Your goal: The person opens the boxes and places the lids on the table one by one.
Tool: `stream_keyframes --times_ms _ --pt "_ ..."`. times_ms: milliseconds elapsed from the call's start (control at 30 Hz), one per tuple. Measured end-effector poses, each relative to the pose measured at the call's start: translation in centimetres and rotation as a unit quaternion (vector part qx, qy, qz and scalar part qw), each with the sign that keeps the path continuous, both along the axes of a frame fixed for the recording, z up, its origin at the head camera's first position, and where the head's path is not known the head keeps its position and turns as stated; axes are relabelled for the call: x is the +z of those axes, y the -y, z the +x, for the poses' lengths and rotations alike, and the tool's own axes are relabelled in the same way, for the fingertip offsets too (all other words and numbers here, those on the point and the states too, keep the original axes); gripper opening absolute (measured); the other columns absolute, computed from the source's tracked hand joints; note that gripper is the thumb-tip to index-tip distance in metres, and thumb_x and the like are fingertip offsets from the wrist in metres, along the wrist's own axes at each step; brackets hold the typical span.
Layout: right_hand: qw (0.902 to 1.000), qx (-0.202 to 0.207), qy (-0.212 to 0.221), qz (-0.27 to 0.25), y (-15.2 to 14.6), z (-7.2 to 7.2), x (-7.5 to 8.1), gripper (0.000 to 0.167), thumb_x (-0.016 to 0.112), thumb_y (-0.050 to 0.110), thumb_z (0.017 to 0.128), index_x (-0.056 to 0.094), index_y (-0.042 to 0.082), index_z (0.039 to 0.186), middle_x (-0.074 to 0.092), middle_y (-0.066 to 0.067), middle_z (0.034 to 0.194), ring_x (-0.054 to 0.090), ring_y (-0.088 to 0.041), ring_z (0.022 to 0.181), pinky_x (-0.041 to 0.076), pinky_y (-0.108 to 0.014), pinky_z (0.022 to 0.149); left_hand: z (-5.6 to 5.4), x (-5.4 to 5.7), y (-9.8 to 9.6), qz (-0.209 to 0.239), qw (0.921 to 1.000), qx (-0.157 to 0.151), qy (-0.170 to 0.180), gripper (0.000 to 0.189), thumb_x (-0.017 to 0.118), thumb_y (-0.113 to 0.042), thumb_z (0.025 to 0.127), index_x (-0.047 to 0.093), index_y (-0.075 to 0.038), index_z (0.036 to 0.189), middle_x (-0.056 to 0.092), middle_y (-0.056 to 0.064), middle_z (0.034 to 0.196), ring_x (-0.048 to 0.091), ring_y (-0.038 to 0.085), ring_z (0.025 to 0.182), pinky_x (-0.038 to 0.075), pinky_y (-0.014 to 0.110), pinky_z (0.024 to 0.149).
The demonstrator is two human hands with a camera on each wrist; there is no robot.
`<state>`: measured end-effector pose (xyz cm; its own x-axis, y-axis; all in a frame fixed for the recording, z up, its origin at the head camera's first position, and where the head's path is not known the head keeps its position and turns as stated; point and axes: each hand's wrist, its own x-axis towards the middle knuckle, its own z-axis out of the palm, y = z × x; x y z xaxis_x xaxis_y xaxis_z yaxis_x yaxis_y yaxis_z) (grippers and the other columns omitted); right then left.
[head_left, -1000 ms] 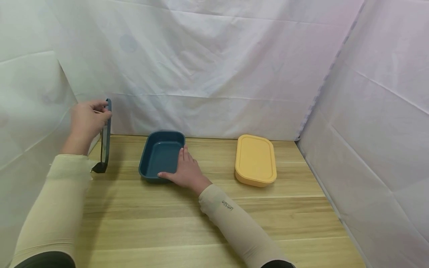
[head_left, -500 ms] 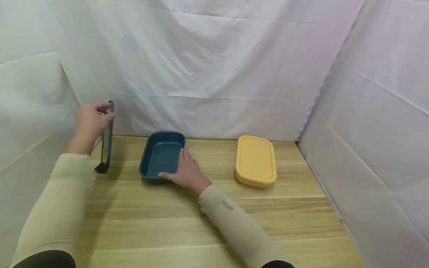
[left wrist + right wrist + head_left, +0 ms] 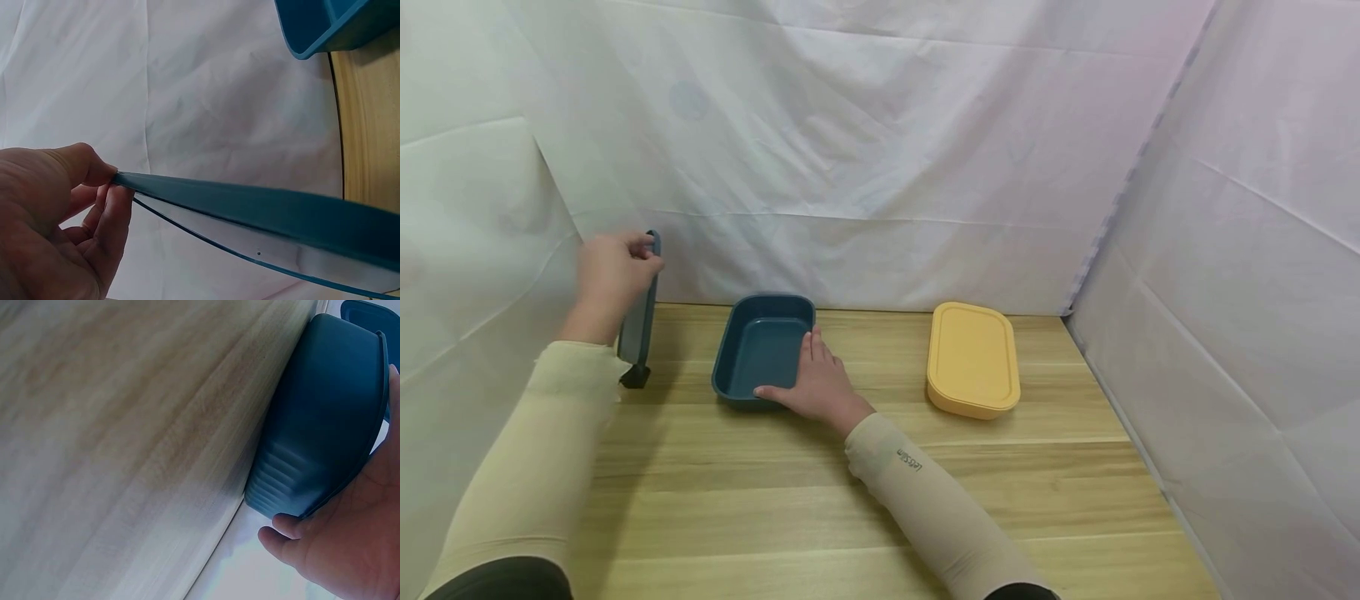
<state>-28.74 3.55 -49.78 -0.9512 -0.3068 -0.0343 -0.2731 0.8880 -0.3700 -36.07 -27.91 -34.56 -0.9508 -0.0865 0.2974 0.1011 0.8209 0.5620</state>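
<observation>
My left hand [image 3: 613, 279] pinches the top edge of a blue lid [image 3: 652, 321] between thumb and fingers. The lid stands nearly upright, edge-on to the head view, left of the box and apart from it. In the left wrist view, the lid [image 3: 262, 212] stretches away from my fingertips. A blue lunch box [image 3: 763, 346] without a cover sits on the table, its inside bare. My right hand [image 3: 816, 383] holds its near right corner, thumb over the near rim, fingers along the right rim. The right wrist view shows fingertips against the box [image 3: 325, 419] outer wall.
A yellow lunch box [image 3: 973, 358] with its yellow lid on stands farther right on the wooden table [image 3: 880, 533]. White cloth [image 3: 865, 150] hangs behind and on both sides. A small black piece [image 3: 636, 377] shows by the left sleeve.
My left hand has moved slightly right with the lid, a little closer to the blue box. My right hand and both boxes have stayed in place.
</observation>
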Motion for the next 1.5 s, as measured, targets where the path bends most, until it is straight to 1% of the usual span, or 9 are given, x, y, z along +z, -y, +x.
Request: stream_keyframes --times_ms 100,200,433,533,700,1000,1133,1400,1500 --pt "1.0000 0.001 0.001 0.000 0.0 0.1 0.1 0.135 0.053 0.096 0.091 0.006 0.004 0.177 -0.005 -0.016 0.185 0.013 -0.028 0.171 0.026 -0.050 0.133 0.0 -0.2 -0.2 -0.001 1.0000 -0.007 0.007 0.045 0.065 -0.014 0.108 0.065 0.008 0.147 0.072 0.032 0.127 0.069 0.047 0.111 0.053 0.046 0.081" --pt "1.0000 0.002 0.002 0.000 0.0 0.1 0.1 0.135 0.053 0.096 0.091 0.005 0.004 0.177 -0.006 -0.016 0.185 0.012 -0.028 0.171 0.026 -0.050 0.133 0.0 -0.3 -0.4 -0.010 0.9999 -0.011 0.006 0.045 0.065 -0.014 0.108 0.065 0.009 0.147 0.072 0.032 0.127 0.068 0.048 0.111 0.054 0.055 0.086" --pt "1.0000 0.000 0.001 0.002 0.0 0.1 0.0 0.135 0.052 0.096 0.090 0.006 0.004 0.177 -0.007 -0.015 0.185 0.010 -0.027 0.171 0.025 -0.049 0.134 0.0 -0.4 -0.8 -0.039 0.9992 -0.010 -0.001 0.044 0.064 -0.016 0.108 0.066 0.009 0.144 0.072 0.032 0.124 0.068 0.050 0.111 0.052 0.065 0.095" --pt "1.0000 0.000 0.000 0.000 -0.1 0.2 0.1 0.135 0.053 0.096 0.091 0.006 0.003 0.177 -0.006 -0.016 0.185 0.010 -0.027 0.171 0.025 -0.049 0.134 -0.1 -0.5 -0.9 -0.052 0.9986 -0.011 -0.006 0.042 0.065 -0.016 0.108 0.067 0.010 0.142 0.073 0.033 0.123 0.069 0.051 0.110 0.051 0.066 0.097" --pt "1.0000 -0.001 0.000 -0.008 -0.1 0.3 0.4 0.135 0.054 0.095 0.091 0.008 0.002 0.177 -0.004 -0.016 0.185 0.010 -0.028 0.171 0.025 -0.049 0.134 -0.3 -1.1 -0.9 -0.050 0.9986 -0.015 -0.006 0.041 0.068 -0.013 0.106 0.068 0.011 0.139 0.073 0.032 0.120 0.069 0.049 0.107 0.052 0.064 0.093" --pt "1.0000 0.002 0.001 -0.004 -0.1 0.4 0.5 0.134 0.053 0.095 0.091 0.007 0.003 0.177 -0.004 -0.017 0.185 0.010 -0.028 0.171 0.025 -0.050 0.134 -0.5 -1.5 -1.0 -0.039 0.9990 -0.017 0.012 0.043 0.068 -0.013 0.107 0.065 0.012 0.142 0.071 0.032 0.123 0.067 0.049 0.110 0.053 0.063 0.093" --pt "1.0000 0.004 0.002 -0.003 -0.1 0.3 0.5 0.134 0.053 0.095 0.091 0.007 0.003 0.177 -0.004 -0.017 0.185 0.010 -0.028 0.171 0.025 -0.050 0.134 -0.5 -1.6 -1.1 -0.044 0.9987 -0.018 0.017 0.043 0.067 -0.014 0.108 0.065 0.011 0.142 0.072 0.031 0.123 0.067 0.049 0.110 0.053 0.063 0.093" --pt "1.0000 0.005 0.006 0.000 -0.1 0.3 0.4 0.134 0.052 0.095 0.092 0.007 0.003 0.177 -0.006 -0.016 0.185 0.010 -0.028 0.171 0.025 -0.050 0.134 -0.6 -2.0 -1.2 -0.057 0.9980 -0.026 0.006 0.035 0.071 -0.012 0.105 0.070 0.013 0.130 0.072 0.031 0.115 0.067 0.048 0.102 0.052 0.063 0.090" --pt "1.0000 0.004 0.006 -0.002 -0.1 0.2 0.3 0.134 0.053 0.095 0.091 0.007 0.003 0.177 -0.006 -0.016 0.185 0.009 -0.028 0.171 0.025 -0.050 0.134 -0.6 -2.2 -1.2 -0.055 0.9980 -0.027 0.014 0.036 0.070 -0.012 0.106 0.069 0.014 0.130 0.072 0.032 0.116 0.067 0.049 0.103 0.053 0.064 0.090"
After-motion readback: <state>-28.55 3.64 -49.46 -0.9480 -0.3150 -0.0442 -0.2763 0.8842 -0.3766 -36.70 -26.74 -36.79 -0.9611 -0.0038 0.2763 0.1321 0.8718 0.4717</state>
